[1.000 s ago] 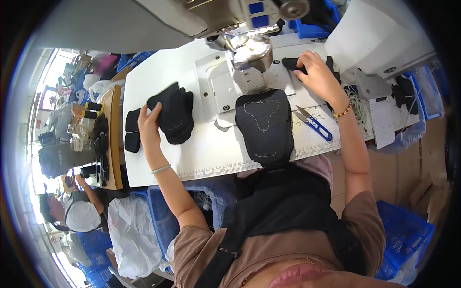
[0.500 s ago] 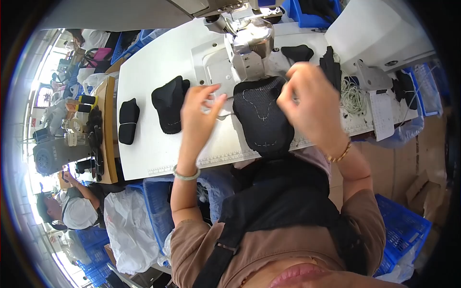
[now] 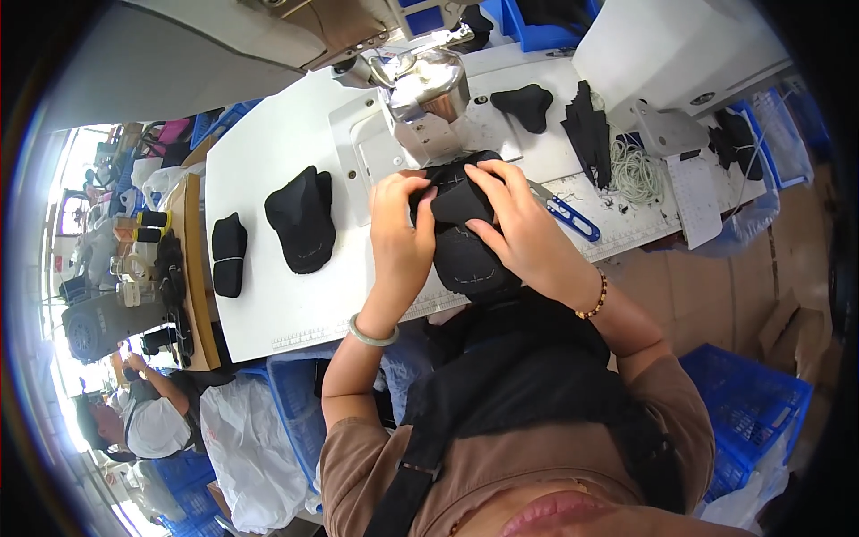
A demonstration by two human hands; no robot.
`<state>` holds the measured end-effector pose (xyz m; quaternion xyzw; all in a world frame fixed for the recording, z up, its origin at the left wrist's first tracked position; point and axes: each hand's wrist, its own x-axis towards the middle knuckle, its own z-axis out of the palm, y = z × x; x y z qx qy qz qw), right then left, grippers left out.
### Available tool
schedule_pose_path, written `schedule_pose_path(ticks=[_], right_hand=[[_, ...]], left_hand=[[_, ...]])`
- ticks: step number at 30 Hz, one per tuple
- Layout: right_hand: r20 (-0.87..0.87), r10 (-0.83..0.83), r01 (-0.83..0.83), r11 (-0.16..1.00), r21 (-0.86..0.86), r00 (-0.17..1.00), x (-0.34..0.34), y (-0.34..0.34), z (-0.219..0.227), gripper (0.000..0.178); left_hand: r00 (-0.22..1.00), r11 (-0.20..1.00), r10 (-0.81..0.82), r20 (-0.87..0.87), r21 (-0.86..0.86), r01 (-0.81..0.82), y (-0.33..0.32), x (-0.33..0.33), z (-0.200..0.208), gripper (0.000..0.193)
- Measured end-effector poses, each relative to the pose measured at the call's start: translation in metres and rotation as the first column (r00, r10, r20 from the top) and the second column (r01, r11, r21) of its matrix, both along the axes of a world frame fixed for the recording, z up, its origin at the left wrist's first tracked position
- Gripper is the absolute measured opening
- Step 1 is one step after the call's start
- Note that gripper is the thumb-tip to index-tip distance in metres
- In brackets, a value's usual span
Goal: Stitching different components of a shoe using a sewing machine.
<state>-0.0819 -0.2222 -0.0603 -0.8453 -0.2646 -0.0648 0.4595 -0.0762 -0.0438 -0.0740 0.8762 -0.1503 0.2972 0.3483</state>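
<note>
A large black padded fabric piece (image 3: 468, 261) with white dashed marks lies at the table's front edge, below the sewing machine head (image 3: 429, 98). On its upper part rests a smaller black fabric piece (image 3: 458, 205). My left hand (image 3: 400, 224) grips the left edges, thumb and fingers bent onto the fabric. From the other side my right hand (image 3: 526, 222) holds the smaller piece, its fingertips pressing at the top and its thumb lower down. Blue-handled thread snips (image 3: 571, 217) lie just right of my right hand.
Left on the white table (image 3: 358, 286) sit a black padded piece (image 3: 302, 219) and a tied black bundle (image 3: 230, 255). A small black piece (image 3: 523, 107), black strips (image 3: 587, 134) and coiled pale cord (image 3: 635, 170) lie to the right. Another person (image 3: 152, 416) sits far left.
Both hands have come down onto the marked fabric, where the smaller black piece now shows on top. The snips are now visible on the table. The view has shifted slightly.
</note>
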Motion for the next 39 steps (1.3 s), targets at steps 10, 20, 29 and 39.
schedule_pose_path(ticks=[10, 20, 29, 39], right_hand=[[-0.144, -0.01, 0.04, 0.977, 0.209, 0.99, 0.007, 0.003, -0.001, 0.055], [-0.214, 0.081, 0.11, 0.655, 0.748, 0.974, 0.028, 0.015, 0.017, 0.018], [-0.185, 0.098, 0.079, 0.646, 0.759, 0.978, 0.031, 0.018, 0.015, 0.018], [-0.225, 0.111, 0.101, 0.649, 0.754, 0.968, 0.031, 0.018, 0.014, 0.017]], left_hand=[[0.682, 0.664, -0.558, -0.474, -0.747, 0.024, 0.001, -0.008, 0.018, 0.03], [0.726, -0.002, -0.687, -0.032, -0.999, -0.045, -0.02, -0.004, 0.054, 0.036], [0.786, 0.282, -0.586, -0.198, -0.959, -0.031, -0.026, 0.003, 0.053, 0.021], [0.802, 0.344, -0.563, -0.2, -0.939, 0.007, -0.024, 0.002, 0.051, 0.02]])
